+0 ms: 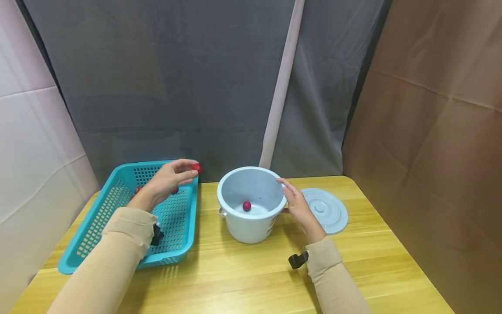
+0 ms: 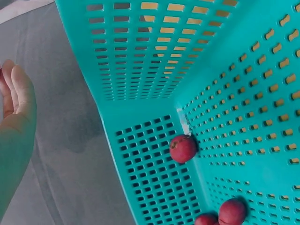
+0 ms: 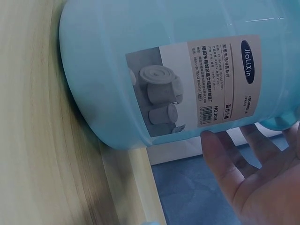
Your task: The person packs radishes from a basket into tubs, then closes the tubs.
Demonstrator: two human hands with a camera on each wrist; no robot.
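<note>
Red ball (image 1: 196,167) pinched in left hand (image 1: 168,181) fingertips above teal basket (image 1: 117,209); right hand (image 1: 298,205), fingers relaxed, seemingly touches pale bucket (image 1: 251,218)

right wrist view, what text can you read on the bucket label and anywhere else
"JiaLiXin": white letters in a dark blue oval on the paper label stuck to the light blue bucket.
"NO 2018": seemingly, by the label's edge; the digits are unsure.
The remaining small print on the label is too small to read.
Basket, lid, table: no text.

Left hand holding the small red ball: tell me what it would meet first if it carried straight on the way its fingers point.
Probably the rim of the pale blue plastic bucket; the left hand points right toward it, though depth is unclear.
</note>
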